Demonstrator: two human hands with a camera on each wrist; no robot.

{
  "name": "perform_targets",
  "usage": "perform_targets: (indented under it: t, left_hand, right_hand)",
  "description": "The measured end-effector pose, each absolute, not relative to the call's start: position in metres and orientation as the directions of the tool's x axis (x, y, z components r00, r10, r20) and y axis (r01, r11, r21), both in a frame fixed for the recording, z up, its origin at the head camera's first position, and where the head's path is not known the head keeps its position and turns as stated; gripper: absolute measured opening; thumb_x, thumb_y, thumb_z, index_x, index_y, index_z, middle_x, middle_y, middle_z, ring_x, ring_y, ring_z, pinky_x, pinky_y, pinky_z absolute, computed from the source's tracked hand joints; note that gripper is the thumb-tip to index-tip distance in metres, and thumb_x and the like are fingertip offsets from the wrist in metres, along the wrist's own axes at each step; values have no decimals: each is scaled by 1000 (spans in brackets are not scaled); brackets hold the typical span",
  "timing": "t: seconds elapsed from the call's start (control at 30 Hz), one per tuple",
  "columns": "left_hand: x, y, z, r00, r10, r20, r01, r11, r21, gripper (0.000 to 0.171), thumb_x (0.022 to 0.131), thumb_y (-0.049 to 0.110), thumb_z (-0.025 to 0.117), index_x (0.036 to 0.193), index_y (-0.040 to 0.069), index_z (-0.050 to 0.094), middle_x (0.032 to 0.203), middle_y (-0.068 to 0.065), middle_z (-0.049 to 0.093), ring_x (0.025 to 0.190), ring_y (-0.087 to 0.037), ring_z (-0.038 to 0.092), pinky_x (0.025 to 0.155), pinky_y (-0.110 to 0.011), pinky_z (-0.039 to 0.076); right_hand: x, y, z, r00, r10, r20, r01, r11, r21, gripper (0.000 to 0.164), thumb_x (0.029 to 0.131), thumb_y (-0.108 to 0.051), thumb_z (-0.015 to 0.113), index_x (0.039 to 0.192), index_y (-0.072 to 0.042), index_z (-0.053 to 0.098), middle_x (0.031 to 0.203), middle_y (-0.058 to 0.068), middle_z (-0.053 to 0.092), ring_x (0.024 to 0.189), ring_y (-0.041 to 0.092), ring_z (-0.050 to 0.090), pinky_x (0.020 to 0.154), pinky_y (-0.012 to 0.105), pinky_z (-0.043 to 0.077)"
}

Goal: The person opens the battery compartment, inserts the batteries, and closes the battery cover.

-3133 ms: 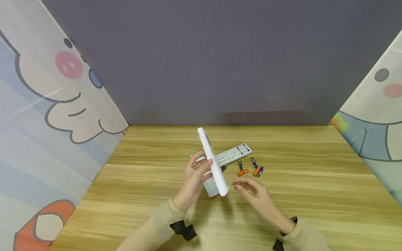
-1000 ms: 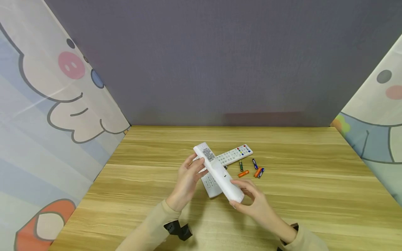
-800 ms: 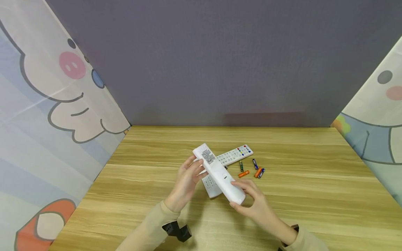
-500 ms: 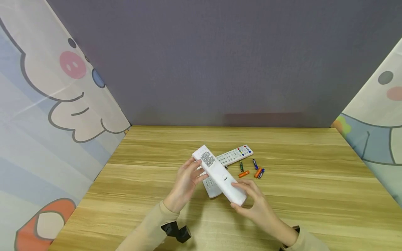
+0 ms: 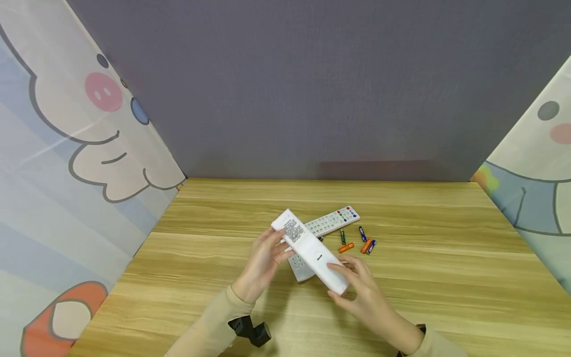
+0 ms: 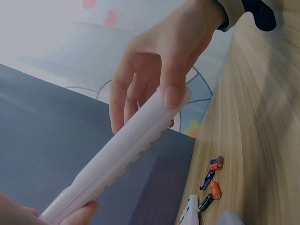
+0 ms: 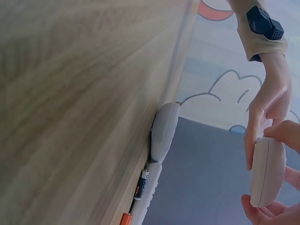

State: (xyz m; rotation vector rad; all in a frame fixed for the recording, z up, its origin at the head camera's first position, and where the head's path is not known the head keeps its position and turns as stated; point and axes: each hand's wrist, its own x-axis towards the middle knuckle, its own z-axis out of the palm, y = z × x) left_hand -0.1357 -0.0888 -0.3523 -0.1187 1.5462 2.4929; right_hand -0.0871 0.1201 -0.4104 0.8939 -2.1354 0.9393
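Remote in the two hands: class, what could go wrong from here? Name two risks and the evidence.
The raised remote is held near its ends by the left hand and right hand, so it might slip and hit the other remotes on the table. Loose batteries lie just beyond the right hand in the head view; lowering it could send them rolling.

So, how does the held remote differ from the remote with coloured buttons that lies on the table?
The held remote shows its back, with a printed patch, to the head camera; the table remote shows its keys. The held remote is raised; the table remote lies on the table. Both are long and white.
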Motion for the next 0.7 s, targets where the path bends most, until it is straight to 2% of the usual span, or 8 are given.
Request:
perform_targets:
  t: [0.13,0.27,0.47,0.7]
  left_hand:
    - [-135,-90,-352,-972,135,-193,-233,-425,875,34,91,7,42,122,-6,38,97,-7,57,85,-17,60,76,-27,53]
    - [-135,-91,-352,-971,134,-198,-236,-423,875,36,91,8,43,123,-6,37,99,-8,57,86,-17,60,77,-27,52]
    - [-135,-92,-354,-972,117,-206,-236,-433,870,38,91,8,44,124,-8,36,99,-10,56,86,-18,60,76,-27,53]
    - [-134,-93,-355,-972,120,-203,-235,-439,867,36,91,7,44,124,-7,37,100,-10,57,86,-18,60,74,-25,53]
  right_hand:
    - [-88,121,-411,-558,-350,752,-780,530,-333,45,74,-29,69,111,-5,58,112,18,49,100,28,46,93,13,37]
    - [-88,121,-408,-569,-368,736,-771,551,-320,51,67,-25,74,112,-7,58,114,15,49,101,27,46,90,18,42]
    - [-90,120,-404,-597,-391,700,-761,552,-340,56,64,-24,76,114,-7,56,115,13,49,99,24,48,76,32,52]
    - [-95,116,-399,-652,-397,646,-729,564,-388,58,61,-20,77,114,-8,55,114,13,49,98,23,49,70,31,53]
